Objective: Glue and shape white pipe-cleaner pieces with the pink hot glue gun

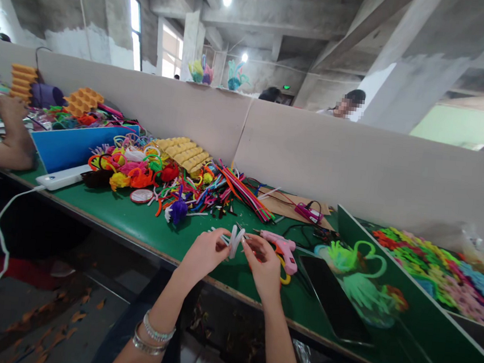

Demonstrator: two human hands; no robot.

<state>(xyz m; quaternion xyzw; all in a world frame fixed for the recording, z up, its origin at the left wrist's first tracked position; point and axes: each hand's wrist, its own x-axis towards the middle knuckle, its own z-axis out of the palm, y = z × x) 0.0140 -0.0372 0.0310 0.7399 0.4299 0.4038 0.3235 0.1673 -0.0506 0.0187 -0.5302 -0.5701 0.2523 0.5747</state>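
In front of me at the table's near edge, a white fuzzy pipe cleaner is bent into upright loops. My left hand pinches it from the left, bracelets on that wrist. From the right, my right hand is closed on the same loops with thumb and fingers. A thin dark sliver shows by the fingertips; I cannot tell what it is. Just beyond my right hand lies a pink glue gun, with a yellow loop-shaped handle partly under it.
A phone lies right, beside green fuzzy pieces and a divider. Coloured pipe cleaners and fuzzy shapes are heaped left. A power strip overhangs the edge. Another person's arm rests far left.
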